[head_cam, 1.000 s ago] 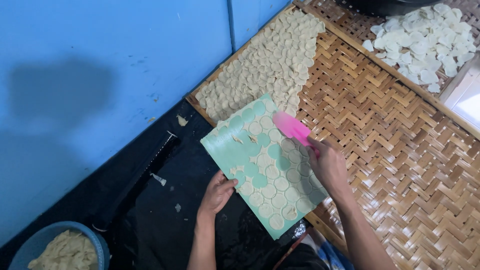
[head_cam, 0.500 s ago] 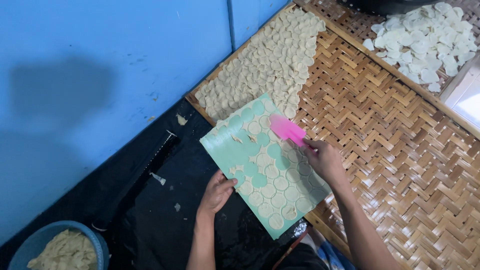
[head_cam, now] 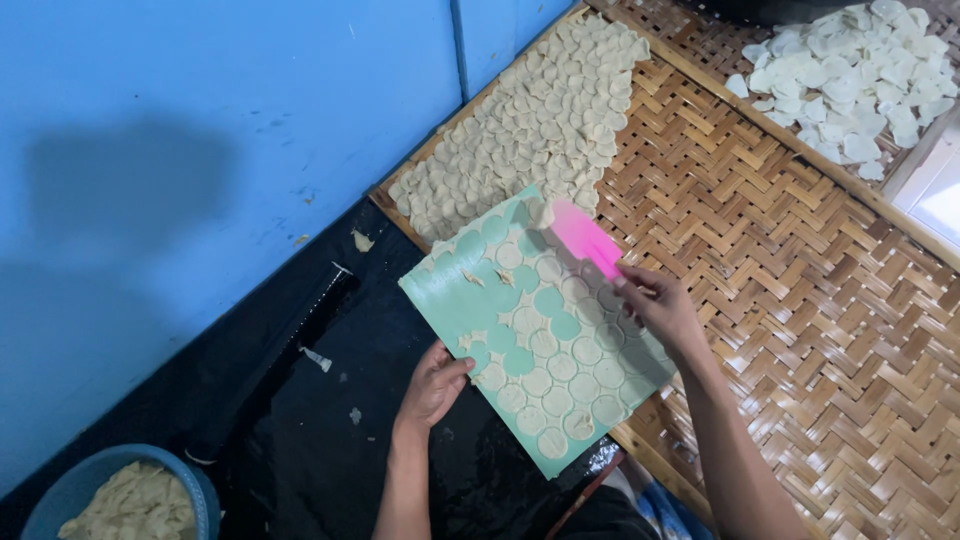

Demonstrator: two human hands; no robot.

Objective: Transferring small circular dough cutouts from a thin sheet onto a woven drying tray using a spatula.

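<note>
blue wall point(head_cam: 200, 150), black floor sheet point(head_cam: 300, 430)

A woven bamboo tray point(head_cam: 800, 300) was laid flat beside a blue wall, and pale dough discs point(head_cam: 540, 130) were spread in a dense patch over its upper left part, touching and overlapping one another. A second woven tray point(head_cam: 720, 45) was set just beyond its wooden edge, and whiter discs point(head_cam: 860, 80) were heaped on it. A black sheet point(head_cam: 300, 400) was spread over the floor to the left, on which a few dough scraps and a blue bucket point(head_cam: 120, 500) of dough were found.
</note>
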